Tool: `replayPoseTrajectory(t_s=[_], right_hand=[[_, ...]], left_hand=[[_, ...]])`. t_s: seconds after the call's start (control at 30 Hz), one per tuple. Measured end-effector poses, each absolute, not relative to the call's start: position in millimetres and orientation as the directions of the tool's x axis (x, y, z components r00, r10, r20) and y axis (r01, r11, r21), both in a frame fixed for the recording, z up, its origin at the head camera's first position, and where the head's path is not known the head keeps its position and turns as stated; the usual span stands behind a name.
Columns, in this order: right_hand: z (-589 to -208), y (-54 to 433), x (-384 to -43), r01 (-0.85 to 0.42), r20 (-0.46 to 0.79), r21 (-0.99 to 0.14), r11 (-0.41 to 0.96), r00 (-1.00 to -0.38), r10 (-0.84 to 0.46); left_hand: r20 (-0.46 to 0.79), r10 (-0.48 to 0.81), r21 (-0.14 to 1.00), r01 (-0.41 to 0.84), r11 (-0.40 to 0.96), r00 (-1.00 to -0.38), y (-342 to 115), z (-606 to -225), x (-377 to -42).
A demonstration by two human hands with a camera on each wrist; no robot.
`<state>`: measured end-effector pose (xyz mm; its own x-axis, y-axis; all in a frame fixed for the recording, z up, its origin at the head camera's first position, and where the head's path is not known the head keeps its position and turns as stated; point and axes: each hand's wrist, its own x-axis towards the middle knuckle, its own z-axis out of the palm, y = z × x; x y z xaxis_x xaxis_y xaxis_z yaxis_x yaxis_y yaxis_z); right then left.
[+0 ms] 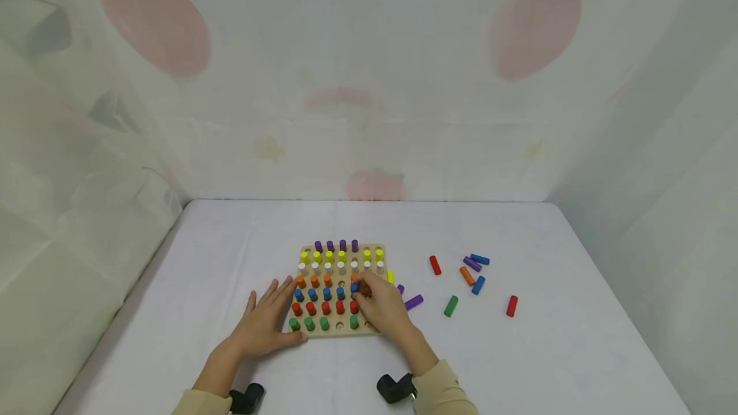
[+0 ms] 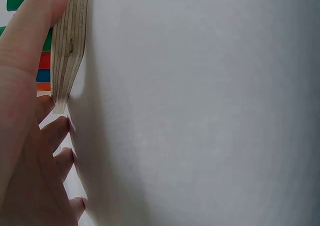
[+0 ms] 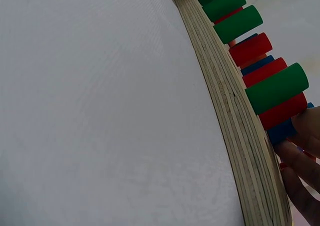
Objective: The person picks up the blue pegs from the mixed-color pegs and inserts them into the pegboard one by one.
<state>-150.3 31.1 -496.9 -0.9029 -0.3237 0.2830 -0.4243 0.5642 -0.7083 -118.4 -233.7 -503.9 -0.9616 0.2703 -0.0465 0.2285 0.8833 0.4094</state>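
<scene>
A wooden pegboard (image 1: 360, 332) stands on the table, filled with rows of coloured pegs: purple at the back, then yellow, white, orange, blue, red and green at the front. My left hand (image 1: 262, 325) lies at the board's left side, fingers spread. Its thumb (image 2: 35, 28) touches the near left corner, and the fingertips reach along the left edge. Over the right part of the blue row, my right hand (image 1: 385, 306) pinches a blue peg (image 1: 354, 287) between thumb and finger. This peg (image 3: 281, 131) stands just behind a red one. My right hand hides some holes.
Close to the board's right side lie a yellow peg (image 1: 390, 276) and a purple peg (image 1: 414, 301). Farther right are scattered a red peg (image 1: 435, 265), a green peg (image 1: 451, 305), an orange peg (image 1: 466, 275), blue pegs (image 1: 478, 285) and another red peg (image 1: 512, 305).
</scene>
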Motion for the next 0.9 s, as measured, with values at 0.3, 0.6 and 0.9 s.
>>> replayPoseTrajectory(t_s=[0.3, 0.6, 0.9], right_hand=[[-498.6, 29.3, -151.2, -0.4, 0.261, -0.716, 0.572, -0.914, -0.312], [-501.2, 28.8, -149.2, -0.402, 0.254, -0.695, 0.596, -0.913, -0.319], [-502.0, 29.9, -147.6, -0.41, 0.242, -0.665, 0.624, -0.909, -0.339]], left_hand=[[-0.048, 0.269, 0.409, 0.227, 0.884, -0.962, -233.8, -503.1, -119.0], [-0.041, 0.267, 0.404, 0.229, 0.886, -0.963, -233.1, -504.2, -119.3], [-0.037, 0.267, 0.398, 0.231, 0.888, -0.963, -233.3, -504.1, -119.1]])
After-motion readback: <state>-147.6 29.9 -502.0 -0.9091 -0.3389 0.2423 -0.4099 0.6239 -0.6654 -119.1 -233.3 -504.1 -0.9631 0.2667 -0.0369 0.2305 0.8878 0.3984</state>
